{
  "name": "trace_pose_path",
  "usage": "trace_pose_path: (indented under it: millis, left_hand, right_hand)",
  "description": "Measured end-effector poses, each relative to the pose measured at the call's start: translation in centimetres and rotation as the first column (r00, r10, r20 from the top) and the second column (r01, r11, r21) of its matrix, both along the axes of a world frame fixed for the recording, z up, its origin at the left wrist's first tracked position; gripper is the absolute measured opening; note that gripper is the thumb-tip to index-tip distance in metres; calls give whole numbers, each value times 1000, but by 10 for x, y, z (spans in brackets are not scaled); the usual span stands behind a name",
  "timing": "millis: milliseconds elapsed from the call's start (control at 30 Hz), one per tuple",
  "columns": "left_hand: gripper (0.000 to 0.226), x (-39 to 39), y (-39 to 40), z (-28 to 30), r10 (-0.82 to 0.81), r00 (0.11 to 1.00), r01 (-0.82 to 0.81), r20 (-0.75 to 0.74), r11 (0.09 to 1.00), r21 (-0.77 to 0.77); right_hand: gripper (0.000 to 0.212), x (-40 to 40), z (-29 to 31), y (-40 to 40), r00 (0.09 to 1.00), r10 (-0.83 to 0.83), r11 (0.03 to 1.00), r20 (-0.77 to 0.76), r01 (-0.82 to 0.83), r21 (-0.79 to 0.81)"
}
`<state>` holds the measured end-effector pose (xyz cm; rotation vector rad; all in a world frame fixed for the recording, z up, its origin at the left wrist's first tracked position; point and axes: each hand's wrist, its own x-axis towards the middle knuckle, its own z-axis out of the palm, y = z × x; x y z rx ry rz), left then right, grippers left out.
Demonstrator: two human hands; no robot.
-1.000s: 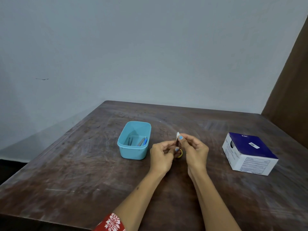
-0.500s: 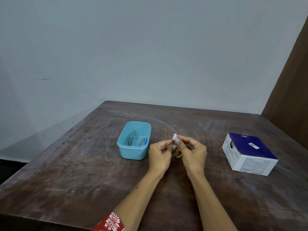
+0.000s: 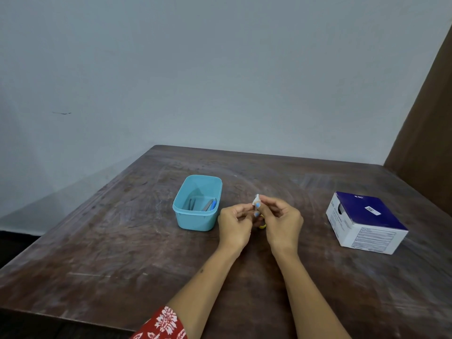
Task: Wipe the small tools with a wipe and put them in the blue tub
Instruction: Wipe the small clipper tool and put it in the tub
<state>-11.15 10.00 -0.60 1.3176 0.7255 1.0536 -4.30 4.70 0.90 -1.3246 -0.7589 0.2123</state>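
A small tool with a yellow loop (image 3: 262,225) sat mostly hidden between both hands above the bench (image 3: 122,241). The right hand (image 3: 281,222) pinched a white wipe (image 3: 256,199) against it; the left hand (image 3: 234,222) gripped its other end, beside the blue tub (image 3: 195,221).

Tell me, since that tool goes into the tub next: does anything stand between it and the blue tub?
Nothing visible does. Both hands, left hand and right hand, hold the yellow-handled tool and the wipe just right of the blue tub. The table between them is bare, and the tub is open-topped, with a few tools already inside.
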Motion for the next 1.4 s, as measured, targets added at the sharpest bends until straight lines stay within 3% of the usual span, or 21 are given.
trace_pose_path:
  millis: [200,300,433,567,767,933,1100,1300,1400]
  left_hand:
    - [24,1,-1,1,-20,1000,20,16,1000,-24]
    - [32,0,1,-1,12,1000,-11,17,1000,-26]
    - [27,0,1,-1,-4,1000,5,10,1000,-22]
    - [24,1,0,0,-45,999,45,-25,999,14]
    - [28,-1,2,-2,75,995,-69,-67,994,80]
    - [29,-1,-3,2,6,997,1,-82,996,88]
    - [28,-2,1,0,61,994,-54,-88,995,87]
    - [29,-2,-4,4,-3,996,10,-86,997,81]
    - [27,-2,0,1,72,994,-65,-81,994,86]
  right_hand:
    - [19,4,-3,3,991,-2,999,-135,6,32]
    - [21,1,-3,3,998,-14,999,-54,12,-33]
    - [18,1,-5,3,994,-83,994,68,88,-70]
    - [16,2,-3,3,987,-149,989,66,149,14]
    - [14,2,-10,7,983,-114,983,145,133,-127]
    - [13,2,-6,4,973,-179,982,143,185,-28]
    - [10,2,-9,7,981,-129,981,146,148,-125]
    - [12,1,-5,3,971,-176,983,160,183,-30]
    - [13,1,-7,5,979,-121,983,162,141,-120]
